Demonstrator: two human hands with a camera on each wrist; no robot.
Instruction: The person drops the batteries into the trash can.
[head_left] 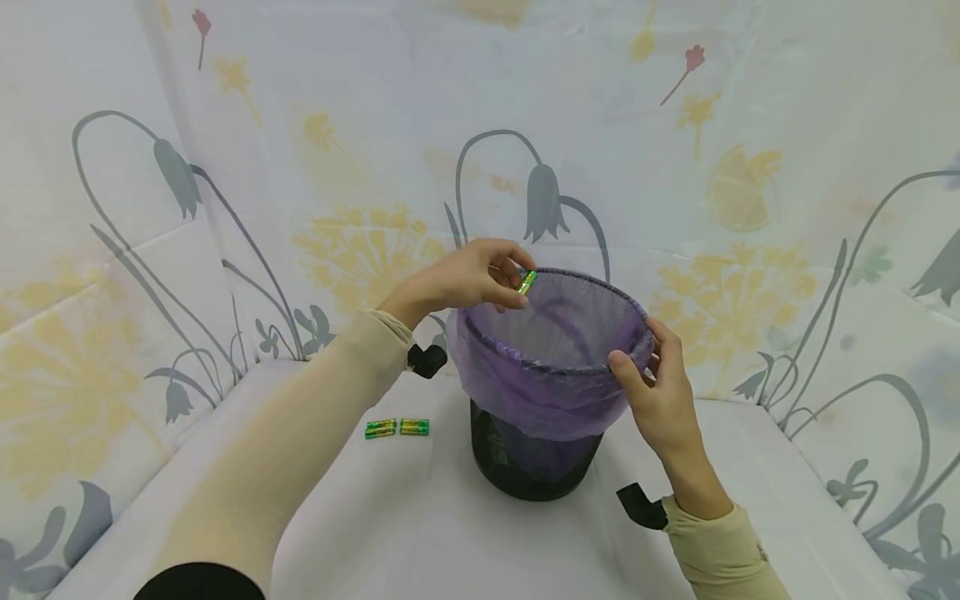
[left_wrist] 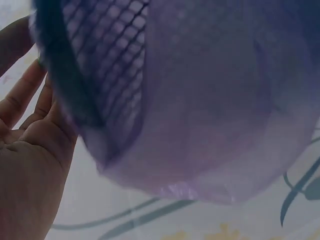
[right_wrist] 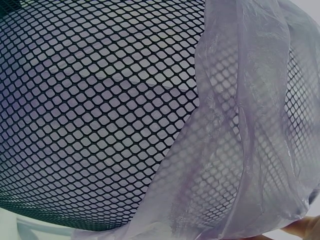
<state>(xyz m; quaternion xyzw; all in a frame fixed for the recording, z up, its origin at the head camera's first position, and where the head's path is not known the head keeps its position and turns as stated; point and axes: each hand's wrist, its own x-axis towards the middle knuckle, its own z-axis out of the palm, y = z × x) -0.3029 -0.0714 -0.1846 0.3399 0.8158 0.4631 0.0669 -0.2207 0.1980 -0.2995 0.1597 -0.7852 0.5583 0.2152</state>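
Battery point(head_left: 528, 282) is pinched in the left hand point(head_left: 480, 273), at the rim point(head_left: 573, 367) of the bin point(head_left: 536, 475) that the right hand point(head_left: 663, 392) grips; the step looks like binning it, the next move probably calling for letting go inside.

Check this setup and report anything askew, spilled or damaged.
Nothing looks spilled or damaged. Only the purple bin liner looks slightly untidy: its folded-over edge hangs unevenly, slanting across the black mesh wastebasket in the right wrist view. The batteries on the white tabletop lie neatly.
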